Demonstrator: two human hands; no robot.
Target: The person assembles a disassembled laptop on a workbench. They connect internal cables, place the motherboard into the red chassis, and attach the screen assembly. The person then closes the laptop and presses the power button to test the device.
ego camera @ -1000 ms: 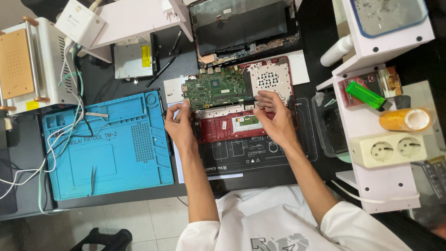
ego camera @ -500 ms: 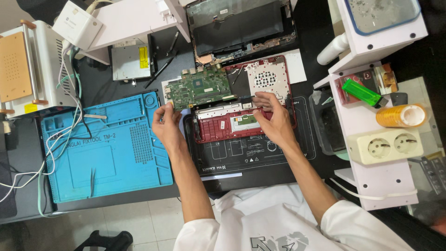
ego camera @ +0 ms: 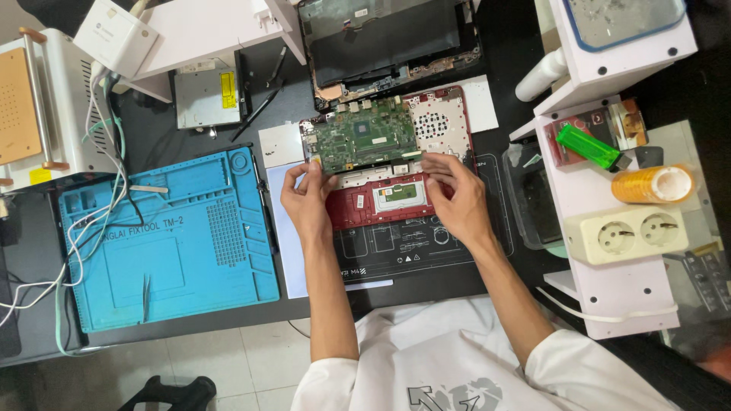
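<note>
Compared with a second back, the green rectangular circuit board [ego camera: 364, 142] looks more squared up over the red plastic laptop base [ego camera: 396, 171] – before it sat skewed toward the left with one end off the shell. The left hand [ego camera: 308, 199] has followed it in, fingers curled and pinching the board's lower-left corner. The right hand [ego camera: 455, 196] is half closed too, fingertips [ego camera: 428, 161] pressed on the board's lower-right edge – it barely moved. The board lies flat on the upper half of the base, just beside the perforated white panel [ego camera: 440, 125]. The blue silicone repair mat [ego camera: 164, 240] sits to the left, well apart from both hands.
</note>
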